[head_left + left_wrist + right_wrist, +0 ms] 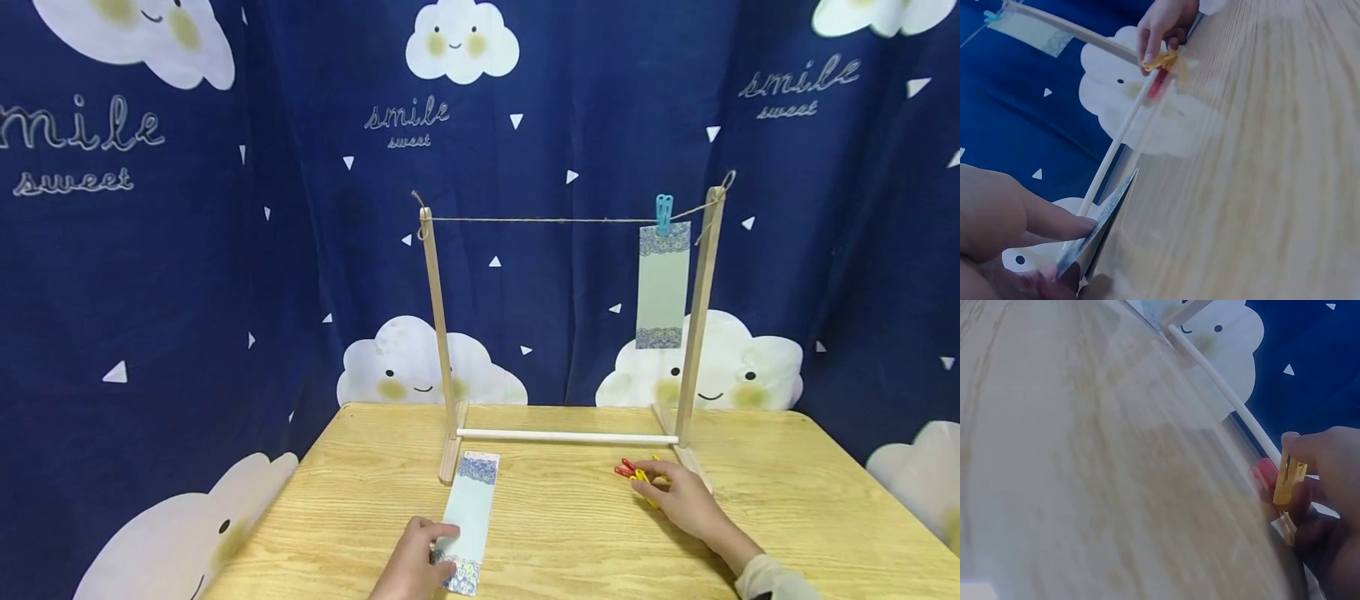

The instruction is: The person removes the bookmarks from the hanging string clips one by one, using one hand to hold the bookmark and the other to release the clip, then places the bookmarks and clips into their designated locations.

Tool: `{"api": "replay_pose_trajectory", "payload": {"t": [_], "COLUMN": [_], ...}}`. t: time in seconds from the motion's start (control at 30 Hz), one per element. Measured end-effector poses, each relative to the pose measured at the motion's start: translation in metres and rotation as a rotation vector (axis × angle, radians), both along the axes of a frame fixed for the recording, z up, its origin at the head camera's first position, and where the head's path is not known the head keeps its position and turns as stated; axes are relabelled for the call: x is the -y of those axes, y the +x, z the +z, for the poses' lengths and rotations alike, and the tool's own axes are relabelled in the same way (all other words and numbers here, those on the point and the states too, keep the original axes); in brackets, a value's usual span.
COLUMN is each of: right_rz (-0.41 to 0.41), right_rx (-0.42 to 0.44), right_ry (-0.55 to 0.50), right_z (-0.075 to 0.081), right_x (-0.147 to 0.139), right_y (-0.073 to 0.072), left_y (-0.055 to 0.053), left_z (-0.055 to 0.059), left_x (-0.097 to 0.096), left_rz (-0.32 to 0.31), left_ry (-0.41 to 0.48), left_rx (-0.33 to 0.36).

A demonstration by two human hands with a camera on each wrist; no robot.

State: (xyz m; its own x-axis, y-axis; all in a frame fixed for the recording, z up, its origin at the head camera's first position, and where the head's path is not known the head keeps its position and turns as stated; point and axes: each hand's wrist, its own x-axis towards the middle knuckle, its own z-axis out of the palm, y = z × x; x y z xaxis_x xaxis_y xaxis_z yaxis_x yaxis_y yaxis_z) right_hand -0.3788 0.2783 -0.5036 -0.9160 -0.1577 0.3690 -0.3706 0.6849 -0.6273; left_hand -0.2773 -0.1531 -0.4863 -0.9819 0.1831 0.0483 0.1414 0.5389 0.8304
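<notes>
Pale-blue card (472, 507), lengthwise forward, near end perhaps lifted

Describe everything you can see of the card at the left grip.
The card is a long, thin, paper-like rectangle with a plain pale blue-green middle and a blue, lacy band across each end. It lies on or just above the tabletop, unclipped and slightly slanted, its far end beside the rack's left foot. The left grip touches it with finger and thumb towards its near end; whether they pinch is unclear.

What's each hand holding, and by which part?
Left hand: the card, toward its near end. Right hand: a yellow clothespin; which end is gripped, I can't tell.
</notes>
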Motion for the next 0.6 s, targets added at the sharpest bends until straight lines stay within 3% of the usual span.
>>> {"api": "replay_pose_trajectory", "payload": {"t": [0.33,0.6], "right_rz": [0.053,0.064], "right_rx": [-0.067,-0.043], "right_ry": [0.036,0.055], "right_z": [-0.0048,-0.0045], "right_x": [0.0011,0.0008], "right_y": [-0.0025,-0.0019], "left_y": [0.0046,0.0057], "left_z": [0.0025,0.0011], "left_x": [-0.0027,-0.0030], "left_rz": [0.022,0.028], "left_ry": [-0.014,-0.036], "left_rx": [-0.015,-0.036]}}
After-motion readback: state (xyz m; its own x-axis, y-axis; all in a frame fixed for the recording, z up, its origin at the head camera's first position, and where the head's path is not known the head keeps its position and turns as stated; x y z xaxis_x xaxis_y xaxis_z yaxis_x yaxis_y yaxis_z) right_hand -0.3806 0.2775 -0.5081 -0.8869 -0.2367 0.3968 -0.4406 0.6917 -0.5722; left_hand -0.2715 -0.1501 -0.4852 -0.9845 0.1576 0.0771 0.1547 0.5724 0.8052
